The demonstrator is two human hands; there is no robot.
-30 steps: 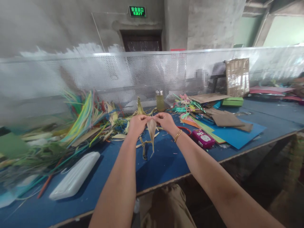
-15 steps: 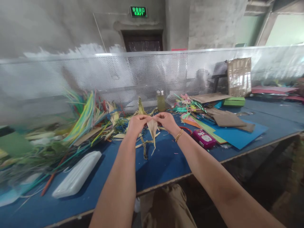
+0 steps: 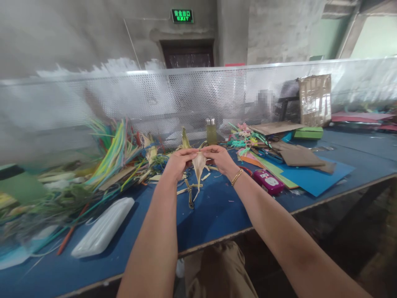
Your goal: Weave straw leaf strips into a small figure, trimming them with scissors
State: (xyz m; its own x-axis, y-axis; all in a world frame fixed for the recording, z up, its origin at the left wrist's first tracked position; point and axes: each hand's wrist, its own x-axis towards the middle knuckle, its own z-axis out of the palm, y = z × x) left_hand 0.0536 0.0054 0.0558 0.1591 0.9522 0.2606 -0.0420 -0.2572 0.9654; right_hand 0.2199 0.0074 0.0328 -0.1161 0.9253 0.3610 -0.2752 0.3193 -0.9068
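Note:
Between my two hands hangs a pale dried corn husk (image 3: 199, 166), wide at the top and tapering to a thin tail. My left hand (image 3: 180, 161) pinches its upper left edge, and my right hand (image 3: 221, 159) grips the upper right edge, fingertips almost meeting. Just below, on the blue table, lies a small knotted figure of husk strips (image 3: 190, 191) with a dark lower end. Another upright husk piece (image 3: 185, 138) stands behind my left hand, near a glass bottle (image 3: 211, 131) with a shiny cap.
A purple box (image 3: 268, 181) sits right of my right wrist, beside blue paper (image 3: 316, 178) and brown cardboard (image 3: 299, 154). Coloured strips (image 3: 113, 155) pile up on the left. A white plastic packet (image 3: 104, 227) lies near the front edge. A perforated metal screen (image 3: 192, 91) runs along the back.
My fingers have flattened and drawn together over the top of the husk, which looks narrower and more gathered now. The view has shifted slightly.

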